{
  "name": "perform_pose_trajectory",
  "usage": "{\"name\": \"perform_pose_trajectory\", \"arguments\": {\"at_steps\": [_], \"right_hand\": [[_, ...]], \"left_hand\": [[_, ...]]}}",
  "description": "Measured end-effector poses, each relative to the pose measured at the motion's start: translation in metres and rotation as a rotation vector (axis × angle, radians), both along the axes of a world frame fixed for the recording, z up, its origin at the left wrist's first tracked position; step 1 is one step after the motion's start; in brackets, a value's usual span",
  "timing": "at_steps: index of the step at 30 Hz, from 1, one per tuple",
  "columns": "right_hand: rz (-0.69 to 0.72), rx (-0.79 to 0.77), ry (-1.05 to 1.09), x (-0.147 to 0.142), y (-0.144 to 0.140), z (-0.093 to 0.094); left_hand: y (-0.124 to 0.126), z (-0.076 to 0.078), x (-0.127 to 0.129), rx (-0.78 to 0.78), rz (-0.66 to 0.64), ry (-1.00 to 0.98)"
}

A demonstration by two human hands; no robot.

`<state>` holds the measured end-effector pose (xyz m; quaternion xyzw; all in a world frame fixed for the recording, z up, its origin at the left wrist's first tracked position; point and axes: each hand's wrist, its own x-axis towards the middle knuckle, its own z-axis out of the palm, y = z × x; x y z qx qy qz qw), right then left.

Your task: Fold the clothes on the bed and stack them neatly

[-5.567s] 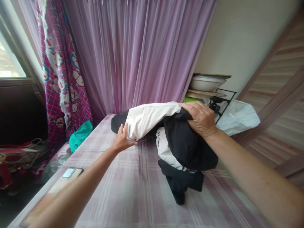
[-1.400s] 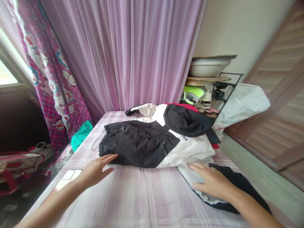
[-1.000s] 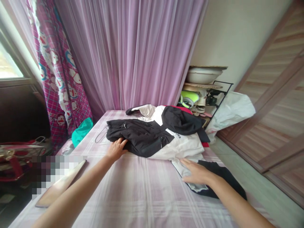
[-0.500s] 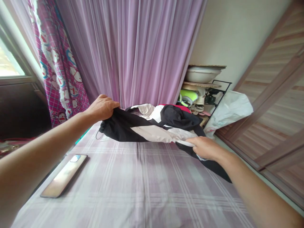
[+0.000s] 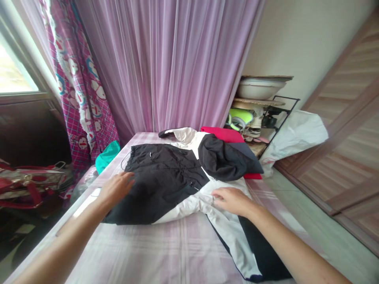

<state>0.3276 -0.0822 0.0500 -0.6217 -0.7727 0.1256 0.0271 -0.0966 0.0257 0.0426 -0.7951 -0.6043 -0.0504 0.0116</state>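
The jacket (image 5: 174, 181) lies across the table (image 5: 166, 252), its sleeve (image 5: 237, 232) trailing toward the near right corner. The left hand (image 5: 116, 188) rests open on its black side, the right hand (image 5: 231, 200) open on the white part.

Soft daylight enters from the window (image 5: 17, 75) at left, which is blown out white. The room is evenly bright, with faint shadows. Wide-angle distortion bends the edges, and the near forearms are slightly blurred.
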Motion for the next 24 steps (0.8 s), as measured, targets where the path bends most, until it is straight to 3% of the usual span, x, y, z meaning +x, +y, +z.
{"name": "perform_pose_trajectory", "arguments": {"at_steps": [3, 6, 9, 11, 14, 17, 19, 22, 24], "right_hand": [[-0.032, 0.197, -0.031, -0.008, 0.009, -0.008], [-0.007, 0.471, -0.152, -0.009, 0.022, -0.009], [0.042, 0.71, -0.267, -0.003, 0.032, -0.004], [-0.009, 0.8, -0.322, 0.005, 0.036, 0.0], [-0.178, 0.751, -0.374, 0.018, 0.045, 0.008], [-0.342, 0.499, -0.395, 0.032, 0.055, 0.022], [-0.462, 0.411, -0.39, 0.043, 0.061, 0.036], [-0.618, 0.447, -0.392, 0.061, 0.066, 0.062], [-0.691, 0.482, -0.404, 0.072, 0.066, 0.076]], "left_hand": [[-0.004, -0.018, -0.028, -0.096, 0.189, 0.048], [-0.003, -0.028, -0.045, -0.248, 0.258, -0.049], [-0.003, -0.022, -0.047, -0.322, 0.266, -0.184], [-0.007, -0.011, -0.044, -0.387, 0.183, -0.36], [-0.012, 0.01, -0.035, -0.413, -0.087, -0.642], [-0.01, 0.028, -0.023, -0.3, -0.277, -0.598], [-0.005, 0.04, -0.016, -0.232, -0.27, -0.454], [-0.001, 0.054, -0.011, -0.141, -0.122, -0.204], [-0.005, 0.056, -0.011, -0.114, -0.035, -0.069]]}}
